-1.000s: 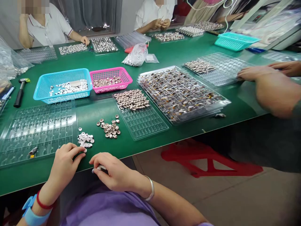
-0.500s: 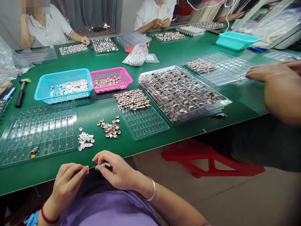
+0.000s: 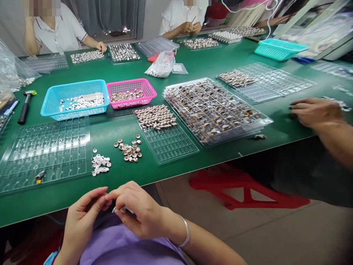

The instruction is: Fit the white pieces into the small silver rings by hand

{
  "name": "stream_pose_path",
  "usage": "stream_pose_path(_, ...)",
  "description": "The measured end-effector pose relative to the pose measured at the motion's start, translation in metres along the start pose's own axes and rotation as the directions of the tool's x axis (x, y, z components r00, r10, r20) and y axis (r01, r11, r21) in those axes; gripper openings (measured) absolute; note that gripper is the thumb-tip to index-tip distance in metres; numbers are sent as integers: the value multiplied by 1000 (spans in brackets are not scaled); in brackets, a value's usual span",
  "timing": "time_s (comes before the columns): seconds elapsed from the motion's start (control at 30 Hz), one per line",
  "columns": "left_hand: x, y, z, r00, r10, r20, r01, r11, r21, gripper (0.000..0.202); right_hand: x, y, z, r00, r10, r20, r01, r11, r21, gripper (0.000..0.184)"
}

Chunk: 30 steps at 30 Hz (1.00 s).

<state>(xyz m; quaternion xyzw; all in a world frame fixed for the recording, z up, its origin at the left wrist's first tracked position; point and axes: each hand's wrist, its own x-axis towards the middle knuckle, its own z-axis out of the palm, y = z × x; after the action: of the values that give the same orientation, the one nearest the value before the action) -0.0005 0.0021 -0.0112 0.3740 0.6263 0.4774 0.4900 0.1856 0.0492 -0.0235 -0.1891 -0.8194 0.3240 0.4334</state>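
Note:
Both my hands are close together over my lap, at the table's near edge. My left hand (image 3: 82, 217) is pinched, thumb against the fingers; whatever sits at its fingertips is too small to make out. The index finger of my right hand (image 3: 140, 209) meets those fingertips. Its other fingers are curled round a small white part (image 3: 124, 209), mostly hidden by them. On the table just beyond lie a heap of small white caps (image 3: 100, 164) and a heap of brownish cup-shaped pieces (image 3: 129, 150).
A clear tray (image 3: 46, 154) lies left; another tray (image 3: 171, 145) holds brown pieces. Stacked filled trays (image 3: 212, 110) stand right of it. Behind are a blue basket (image 3: 74, 88), a pink basket (image 3: 132, 84) and a hammer (image 3: 25, 108). A co-worker's hand (image 3: 317, 112) rests at right.
My hands have come together; my left hand has turned and its fingertips now meet my right index finger. The co-worker's hand at right has moved lower and nearer the table edge.

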Motion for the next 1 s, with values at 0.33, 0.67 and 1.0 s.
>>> stream_pose_path(0.33,8,3,7,973,-230,-7,220,936,-276,34,-1,1,0,997,-71,35,76,981,-180,7)
stream_pose_path(0.67,7,-5,-1,988,-151,-35,144,977,-155,33,0,2,-1,991,-78,112,102,968,-230,8)
stream_pose_path(1.0,2,-10,-2,1000,-11,6,12,994,-112,30,0,0,-2,994,-51,97,74,963,-259,9)
